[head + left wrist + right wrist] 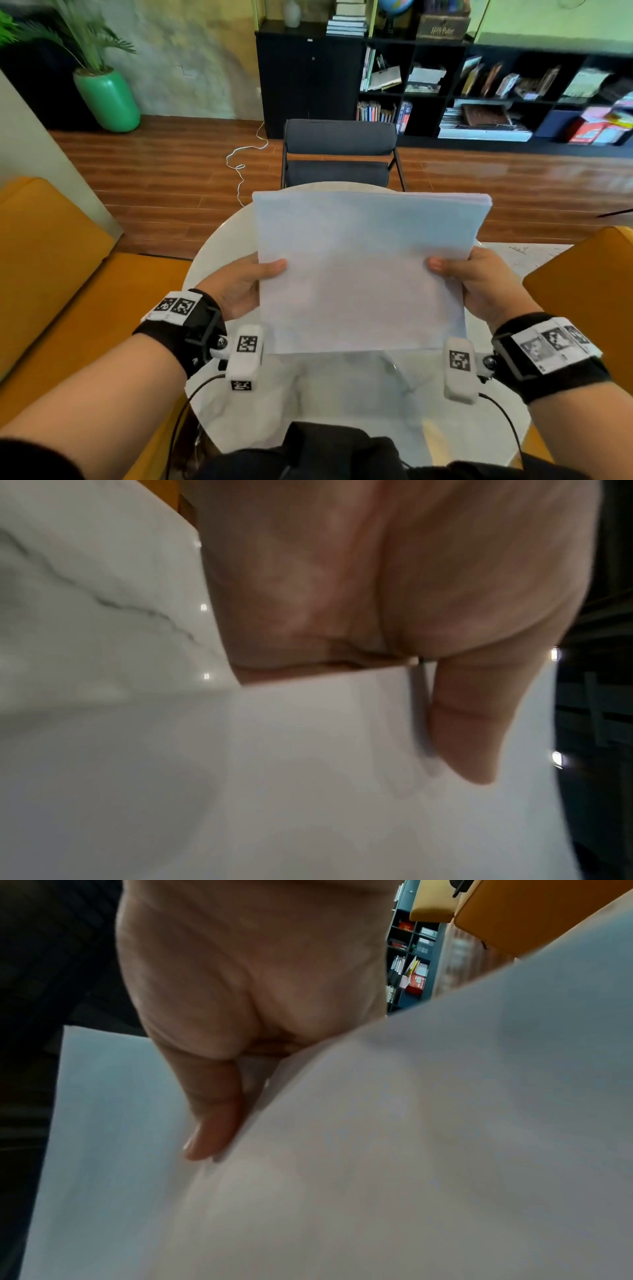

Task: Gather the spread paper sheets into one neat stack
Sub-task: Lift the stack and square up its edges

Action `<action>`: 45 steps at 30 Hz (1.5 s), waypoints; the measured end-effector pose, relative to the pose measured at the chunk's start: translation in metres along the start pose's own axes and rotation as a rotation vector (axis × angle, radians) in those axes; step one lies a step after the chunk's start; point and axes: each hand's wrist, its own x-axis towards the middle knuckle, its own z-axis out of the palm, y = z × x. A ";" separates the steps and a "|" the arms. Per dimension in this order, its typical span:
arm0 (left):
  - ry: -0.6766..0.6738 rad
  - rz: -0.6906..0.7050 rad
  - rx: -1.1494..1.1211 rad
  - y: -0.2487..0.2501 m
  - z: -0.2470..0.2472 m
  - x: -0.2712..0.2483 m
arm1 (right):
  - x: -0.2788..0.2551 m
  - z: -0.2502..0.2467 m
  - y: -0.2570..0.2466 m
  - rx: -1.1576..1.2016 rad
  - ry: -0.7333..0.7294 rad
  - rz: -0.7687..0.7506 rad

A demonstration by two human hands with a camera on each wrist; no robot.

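A stack of white paper sheets (363, 270) is held up, tilted, above the round white marble table (219, 246). My left hand (239, 281) grips its left edge, thumb on top and fingers hidden underneath. My right hand (479, 277) grips the right edge the same way. The sheet edges at the far right corner look slightly fanned. In the left wrist view my left hand (428, 615) has its thumb lying on the paper (342, 777). In the right wrist view my right hand (240, 988) has its thumb pressing on the paper (411, 1150).
A dark grey chair (339, 154) stands just beyond the table. Orange sofa seats (51, 274) flank both sides. A black bookshelf (479, 85) lines the far wall, a green plant pot (108, 99) stands at the left, and a white cable (245, 157) lies on the wooden floor.
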 end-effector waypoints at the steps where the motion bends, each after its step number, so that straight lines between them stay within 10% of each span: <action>1: -0.018 -0.016 -0.031 -0.001 0.003 -0.001 | 0.002 -0.001 0.004 0.001 -0.021 0.028; 10: 0.296 -0.082 0.267 -0.027 0.013 0.015 | 0.001 0.002 0.043 -0.218 -0.002 0.218; 17: 0.581 0.078 0.324 -0.041 0.037 0.022 | -0.003 0.029 0.065 -0.333 0.268 0.057; 24: 0.445 -0.033 0.389 -0.084 0.016 0.011 | -0.025 0.022 0.104 -0.250 0.311 0.141; 36: 0.599 -0.089 0.406 -0.080 0.022 0.015 | -0.022 0.014 0.107 -0.395 0.267 0.248; 45: 0.467 0.013 1.040 0.005 0.017 0.010 | -0.005 0.008 0.030 -0.642 0.103 -0.019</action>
